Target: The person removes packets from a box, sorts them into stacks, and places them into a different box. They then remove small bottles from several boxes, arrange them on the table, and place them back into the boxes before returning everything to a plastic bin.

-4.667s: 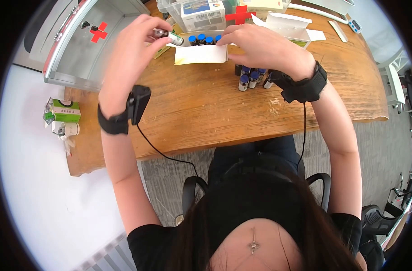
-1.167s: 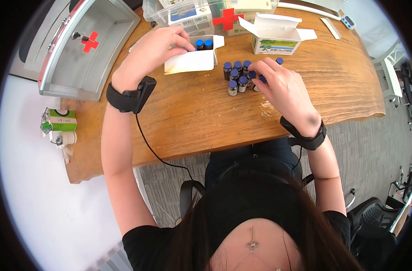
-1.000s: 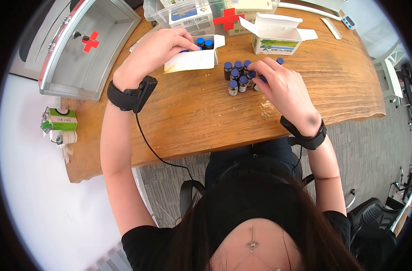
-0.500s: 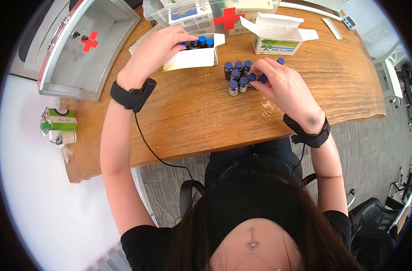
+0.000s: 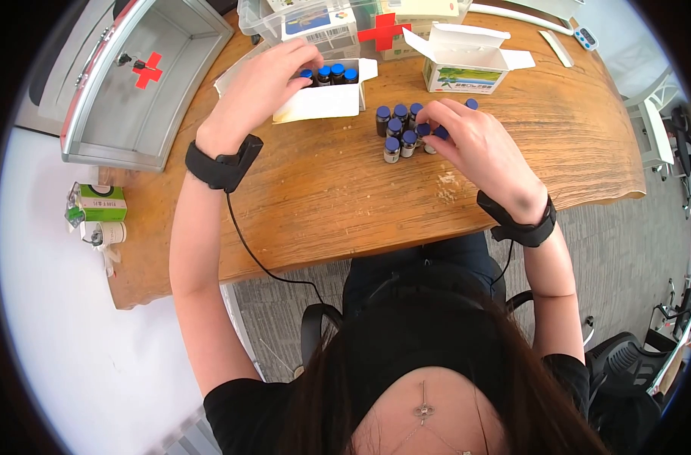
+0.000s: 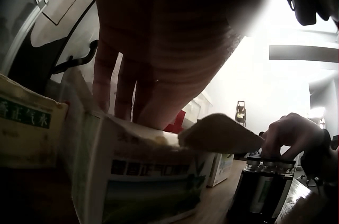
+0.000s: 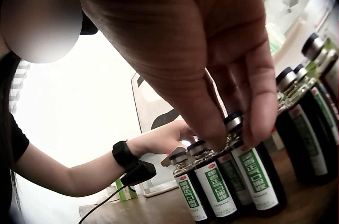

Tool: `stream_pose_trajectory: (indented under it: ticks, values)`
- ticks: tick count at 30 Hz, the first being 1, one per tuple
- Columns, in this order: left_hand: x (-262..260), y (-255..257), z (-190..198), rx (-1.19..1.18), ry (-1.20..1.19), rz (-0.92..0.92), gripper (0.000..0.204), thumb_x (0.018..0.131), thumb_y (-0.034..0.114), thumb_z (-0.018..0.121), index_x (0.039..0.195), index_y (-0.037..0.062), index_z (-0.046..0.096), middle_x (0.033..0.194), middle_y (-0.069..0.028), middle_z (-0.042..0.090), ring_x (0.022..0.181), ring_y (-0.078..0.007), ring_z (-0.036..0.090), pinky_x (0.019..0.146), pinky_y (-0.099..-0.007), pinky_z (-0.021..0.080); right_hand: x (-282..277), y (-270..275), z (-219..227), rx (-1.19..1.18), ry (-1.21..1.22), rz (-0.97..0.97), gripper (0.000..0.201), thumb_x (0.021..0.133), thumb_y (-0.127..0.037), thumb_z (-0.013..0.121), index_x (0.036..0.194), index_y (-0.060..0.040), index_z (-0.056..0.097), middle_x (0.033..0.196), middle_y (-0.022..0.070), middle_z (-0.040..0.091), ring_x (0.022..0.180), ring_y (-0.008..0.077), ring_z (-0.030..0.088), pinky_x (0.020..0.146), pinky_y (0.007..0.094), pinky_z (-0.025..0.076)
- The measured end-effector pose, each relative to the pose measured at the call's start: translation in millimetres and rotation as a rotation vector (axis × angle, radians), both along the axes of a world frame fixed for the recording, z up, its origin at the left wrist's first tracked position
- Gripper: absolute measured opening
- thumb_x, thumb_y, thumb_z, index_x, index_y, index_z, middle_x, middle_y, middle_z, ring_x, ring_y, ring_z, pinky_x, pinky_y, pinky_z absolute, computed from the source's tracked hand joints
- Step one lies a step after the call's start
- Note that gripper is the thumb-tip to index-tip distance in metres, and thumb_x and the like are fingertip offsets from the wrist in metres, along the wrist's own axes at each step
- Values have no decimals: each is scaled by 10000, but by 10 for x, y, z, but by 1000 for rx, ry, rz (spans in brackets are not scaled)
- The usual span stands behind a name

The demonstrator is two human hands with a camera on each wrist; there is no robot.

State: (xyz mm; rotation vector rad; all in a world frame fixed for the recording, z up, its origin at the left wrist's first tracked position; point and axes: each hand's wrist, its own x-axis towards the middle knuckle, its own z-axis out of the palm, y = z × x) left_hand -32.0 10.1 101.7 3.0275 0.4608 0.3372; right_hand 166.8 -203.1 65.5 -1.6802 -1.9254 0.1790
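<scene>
In the head view my left hand [image 5: 256,89] is over a white carton [image 5: 324,103], thumb and fingers apart. Blue-capped vials [image 5: 338,71] stand in a row inside that carton. The left wrist view has the fingers of this hand [image 6: 143,65] reaching down behind the carton's front wall [image 6: 151,181]. My right hand [image 5: 474,142] pinches the cap of a dark glass vial [image 7: 257,179] between thumb and fingers. This vial stands in a group of blue-capped vials [image 5: 392,148] with white and green labels on the table.
An opened white carton [image 5: 466,76] stands behind my right hand. A clear plastic bin [image 5: 258,19] holding boxes is at the back. At left is a metal-framed case [image 5: 133,83] with a red cross. The wooden table [image 5: 322,205] has crumbs near its front edge.
My left hand no longer holds the vial it had 4.7 s ago; lately it has drawn back slightly from the caps. My right hand has moved from the carton to the vials on the table.
</scene>
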Motion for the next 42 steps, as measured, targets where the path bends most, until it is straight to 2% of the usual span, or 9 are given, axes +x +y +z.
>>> stream_pose_trajectory:
  ticks: [13,17,19,20,23,26,37,40,42]
  values:
    - [-37,89,-83,-79,-28,88,143,793,66,628,932,93,617,886,-31,638,815,-206,619,695,-337,496,41,-84,241,78,88,-8,154,798,-37,629,931,-23,555,850,116,592,749,323,595,655,389,482]
    - [-61,97,-68,-200,-40,62,156,813,28,612,968,48,600,898,-53,607,826,-198,589,728,-296,471,80,-90,569,123,145,-59,154,784,-34,657,926,-30,599,795,108,612,648,239,597,616,308,485]
    - [-71,74,-70,-195,-55,59,153,818,30,612,969,49,598,900,-51,607,833,-192,590,727,-292,469,91,8,667,227,137,-60,164,789,-40,662,946,-39,617,745,97,603,611,216,581,601,287,481]
    - [-73,59,-77,-191,-82,54,150,823,36,611,971,52,593,900,-49,607,836,-193,588,728,-295,468,77,101,683,291,137,-30,193,781,-27,685,967,-37,634,787,50,627,621,114,575,600,224,482]
    - [-94,47,-78,-151,-97,45,146,830,50,610,972,56,580,900,-46,606,843,-201,585,732,-306,466,-120,349,833,295,335,41,155,799,-61,664,930,6,613,760,132,637,667,210,627,610,311,500]
    - [-108,59,-95,-103,-97,42,145,832,70,614,968,58,564,902,-50,606,848,-219,580,736,-319,463,-180,717,654,149,416,-57,157,794,-65,685,911,9,613,709,101,627,631,158,604,584,279,491]
    - [-117,69,-138,-52,-131,62,145,830,159,611,951,86,580,931,-59,616,859,-270,596,705,-376,476,-245,1059,364,253,248,46,197,790,-85,680,938,27,617,735,163,642,677,280,630,641,338,504]
    - [-127,69,-150,-66,-129,70,143,835,160,607,959,91,586,940,-58,618,864,-269,600,706,-375,481,-240,1073,322,301,213,115,216,790,-79,675,971,17,608,758,162,638,692,259,635,645,330,509]
    - [-126,63,-157,-67,-140,43,147,838,157,602,972,98,592,943,-55,620,877,-266,604,714,-371,488,-256,1074,294,68,27,20,190,795,-59,675,978,-34,629,806,70,640,679,145,618,636,251,502]
